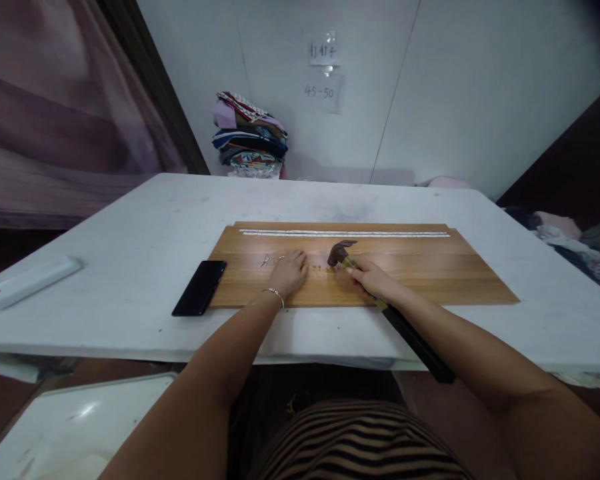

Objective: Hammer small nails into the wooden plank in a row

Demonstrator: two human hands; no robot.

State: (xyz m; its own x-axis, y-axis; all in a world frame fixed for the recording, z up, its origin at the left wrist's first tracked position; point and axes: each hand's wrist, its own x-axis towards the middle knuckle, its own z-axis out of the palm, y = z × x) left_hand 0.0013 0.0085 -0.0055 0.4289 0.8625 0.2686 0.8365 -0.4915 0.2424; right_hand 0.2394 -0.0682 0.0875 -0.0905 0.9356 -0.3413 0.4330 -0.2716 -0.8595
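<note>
My right hand [370,279] is wrapped around the hammer [338,253] high on its handle, close to the head. The claw points up and right, and the black end of the handle reaches toward me. Low over the wooden board [420,267] is the hammer head, beside a short row of small nails [319,268] standing in the board. On the left part of the board lies my left hand [291,270], palm down with fingers stretched out. Several loose nails [267,261] lie just left of it.
Two white measuring strips [345,234] run along the board's far edge. A black phone [200,288] overlaps the board's left corner. On the white table [145,233] at far left is a long white object [33,281]. Folded clothes [253,137] are stacked by the wall.
</note>
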